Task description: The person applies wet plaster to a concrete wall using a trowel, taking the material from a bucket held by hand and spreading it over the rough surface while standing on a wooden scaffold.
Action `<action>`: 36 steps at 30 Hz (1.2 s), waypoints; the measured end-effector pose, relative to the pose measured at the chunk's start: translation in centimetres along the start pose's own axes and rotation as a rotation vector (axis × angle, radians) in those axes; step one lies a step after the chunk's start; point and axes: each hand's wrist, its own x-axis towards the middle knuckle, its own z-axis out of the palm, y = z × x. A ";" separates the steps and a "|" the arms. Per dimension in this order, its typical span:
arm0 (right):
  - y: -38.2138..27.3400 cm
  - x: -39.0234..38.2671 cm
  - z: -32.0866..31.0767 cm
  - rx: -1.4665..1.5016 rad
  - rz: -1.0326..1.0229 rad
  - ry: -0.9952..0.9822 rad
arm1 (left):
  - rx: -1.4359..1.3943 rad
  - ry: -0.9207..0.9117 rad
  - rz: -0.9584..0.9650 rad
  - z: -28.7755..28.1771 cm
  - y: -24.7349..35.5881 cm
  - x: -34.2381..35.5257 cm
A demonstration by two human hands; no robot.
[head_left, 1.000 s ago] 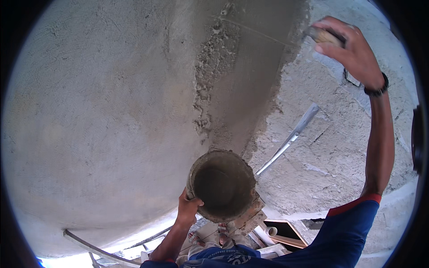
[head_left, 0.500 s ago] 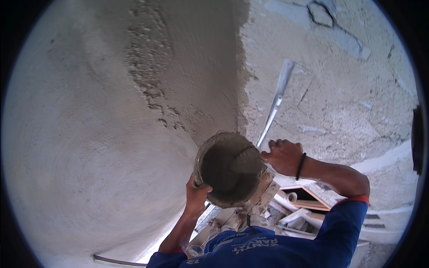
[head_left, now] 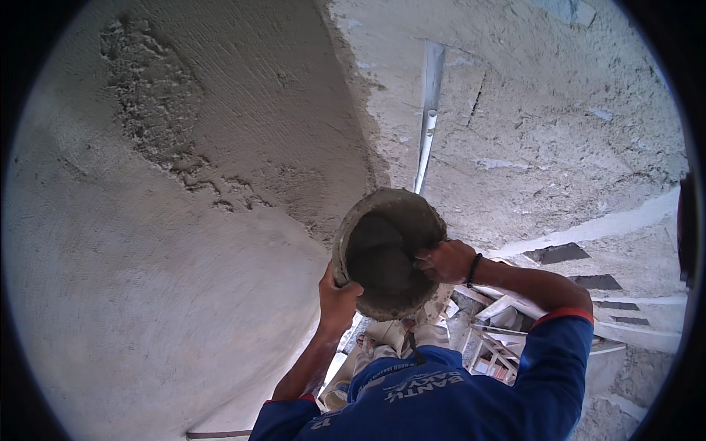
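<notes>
A round, mortar-crusted bucket (head_left: 340, 248) is tilted in front of me, its open mouth facing up toward my view. Grey wet mortar (head_left: 379, 253) lies inside it. My left hand (head_left: 340, 295) grips the left rim, thumb over the edge and fingers behind the outside. At the right rim, my right hand (head_left: 447, 262) reaches into the mouth, closed around what looks like the handle of a trowel. The blade is mostly hidden in the mortar and by the fingers.
Fresh grey plaster (head_left: 257, 88) covers part of the wall, with a rough lumpy patch (head_left: 158, 92) at its left. Paler rough wall (head_left: 544, 140) lies to the right, with a pipe (head_left: 432, 81) set in it. Scrap wood pieces (head_left: 500, 349) lie below.
My right hand has moved lower and left, from beside the rim into the bucket's mouth. The bucket sits slightly higher and further right in view. The view itself has shifted over the wall.
</notes>
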 end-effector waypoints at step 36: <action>4.3 2.1 -36.3 -0.448 -0.368 0.705 | -0.248 0.211 0.018 -4.4 -4.3 3.1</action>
